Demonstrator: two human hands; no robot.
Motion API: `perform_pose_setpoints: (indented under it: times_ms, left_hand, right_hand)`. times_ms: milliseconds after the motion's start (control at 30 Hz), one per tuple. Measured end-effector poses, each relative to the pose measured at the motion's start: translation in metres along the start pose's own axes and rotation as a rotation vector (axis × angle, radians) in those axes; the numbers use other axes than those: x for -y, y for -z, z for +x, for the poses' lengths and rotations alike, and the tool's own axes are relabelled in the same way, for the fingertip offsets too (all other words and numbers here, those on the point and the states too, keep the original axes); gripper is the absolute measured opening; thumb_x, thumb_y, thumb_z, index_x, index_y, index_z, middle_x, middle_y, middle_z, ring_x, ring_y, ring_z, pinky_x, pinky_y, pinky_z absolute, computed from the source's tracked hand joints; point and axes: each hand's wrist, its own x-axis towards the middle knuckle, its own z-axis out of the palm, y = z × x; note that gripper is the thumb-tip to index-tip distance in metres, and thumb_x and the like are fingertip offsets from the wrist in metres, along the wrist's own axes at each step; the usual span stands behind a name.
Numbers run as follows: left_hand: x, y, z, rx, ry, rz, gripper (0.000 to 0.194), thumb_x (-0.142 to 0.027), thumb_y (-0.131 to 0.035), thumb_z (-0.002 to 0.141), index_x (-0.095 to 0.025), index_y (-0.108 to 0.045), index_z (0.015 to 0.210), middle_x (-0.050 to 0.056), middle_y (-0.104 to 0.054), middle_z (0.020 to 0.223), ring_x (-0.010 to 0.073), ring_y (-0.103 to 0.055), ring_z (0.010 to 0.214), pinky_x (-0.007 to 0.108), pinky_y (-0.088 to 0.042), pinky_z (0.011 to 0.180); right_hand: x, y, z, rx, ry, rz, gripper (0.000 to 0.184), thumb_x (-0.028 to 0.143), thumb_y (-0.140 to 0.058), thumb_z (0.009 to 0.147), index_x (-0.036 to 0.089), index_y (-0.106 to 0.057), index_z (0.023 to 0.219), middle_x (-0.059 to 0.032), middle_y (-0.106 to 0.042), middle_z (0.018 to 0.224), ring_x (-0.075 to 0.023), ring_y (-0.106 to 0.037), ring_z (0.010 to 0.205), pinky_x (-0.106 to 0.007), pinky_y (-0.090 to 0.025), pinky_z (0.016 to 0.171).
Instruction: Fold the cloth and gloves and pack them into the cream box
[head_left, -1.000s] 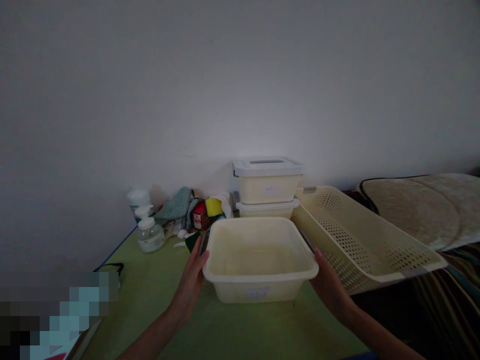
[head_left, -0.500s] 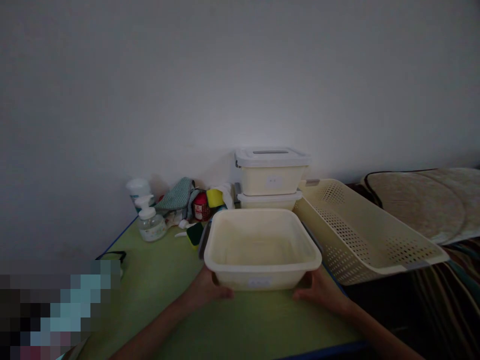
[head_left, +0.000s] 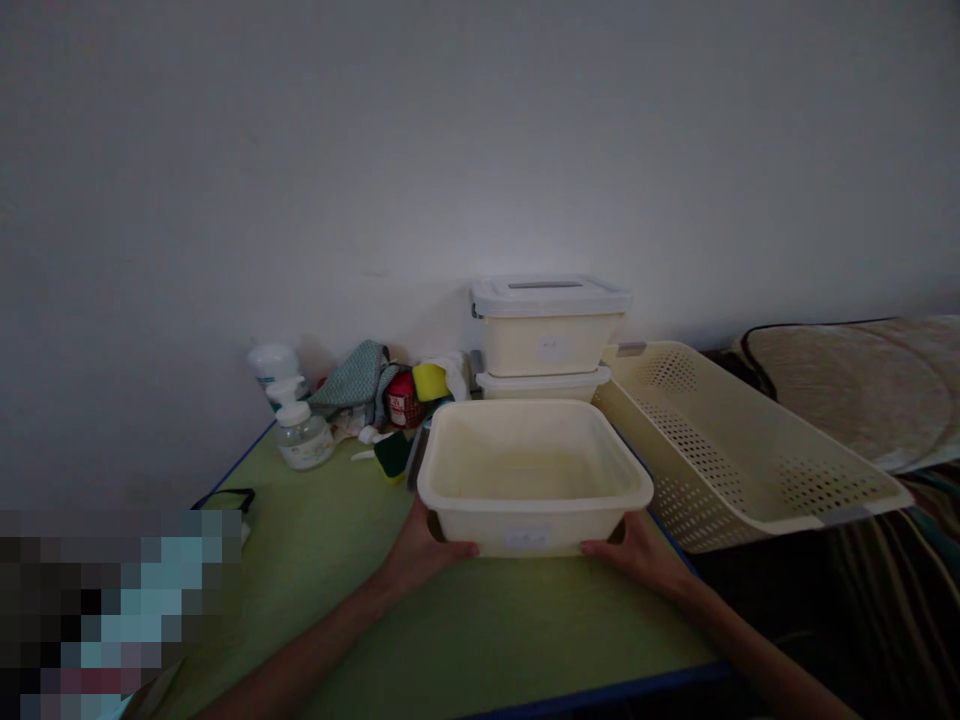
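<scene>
A cream plastic bin [head_left: 534, 532] without a lid sits upright on the green table in front of me; nothing shows inside it. My left hand [head_left: 421, 548] grips its left front corner, thumb along the lower front wall and fingers hidden behind the side. At the right front corner my right hand [head_left: 639, 550] holds the bin the same way. A pale label is on the bin's front. Dark grey clips show at its left side. Just behind stand two stacked cream boxes, the upper box [head_left: 551, 343] closed with a white lid [head_left: 551, 296].
Right of the bin lies a long perforated basket [head_left: 720, 440]. On the left are a pump bottle [head_left: 304, 440], a white canister [head_left: 271, 362], a grey-green cloth [head_left: 356, 380], a red jar [head_left: 403, 403] and a green-yellow sponge [head_left: 391, 457]. The green table [head_left: 315, 570] has a blue edge.
Relative to the table, the bin and both hands look nearly unmoved. The whole view has shifted slightly, with things appearing a little higher. My thumbs now lie flatter against the bin's front.
</scene>
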Motion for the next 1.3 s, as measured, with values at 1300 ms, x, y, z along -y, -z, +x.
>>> perform_pose_setpoints:
  times_ms: [1300]
  left_hand:
    - [-0.009,0.001,0.001,0.142,-0.29,0.049,0.087,-0.049,-0.079,0.053,-0.021,-0.04,0.126,0.011,-0.044,0.135,0.0301,-0.034,0.131,0.043,-0.026,0.109]
  right_hand:
    - [-0.012,-0.002,0.007,0.078,0.317,-0.376,0.116,0.069,-0.074,0.044,0.021,-0.026,0.139,-0.0131,-0.031,0.144,-0.036,-0.027,0.133,-0.054,-0.018,0.11]
